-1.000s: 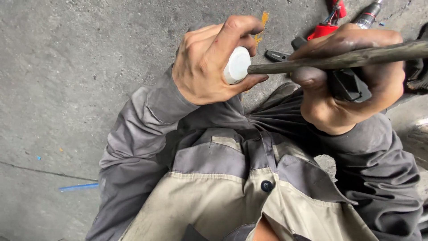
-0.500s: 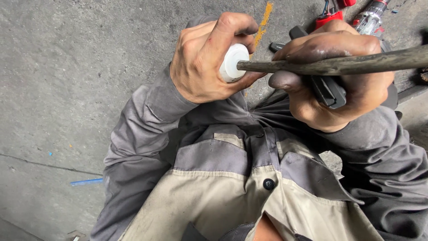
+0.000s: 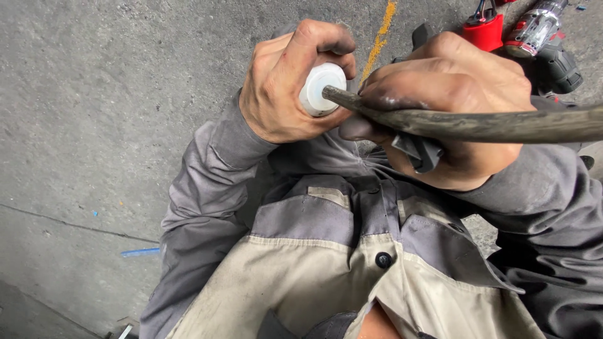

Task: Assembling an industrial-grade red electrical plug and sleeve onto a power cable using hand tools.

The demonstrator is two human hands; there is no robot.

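A grey concrete floor (image 3: pixel 94 94) is lying all around, a yellow paint line (image 3: pixel 380 37) is running across it up top.

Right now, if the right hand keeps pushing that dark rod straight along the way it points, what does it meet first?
The white round cap gripped in the left hand. The right hand aims the dark rod leftward, and its tip seems already at the cap's face; depth is unclear.

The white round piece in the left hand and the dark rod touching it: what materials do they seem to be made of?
The white round piece looks like smooth plastic: even, slightly glossy, faintly translucent. The dark rod looks like metal with a dull, grimy, tarnished surface, straight and stiff, though a coating cannot be excluded. The left hand grips the piece; the right hand holds the rod.
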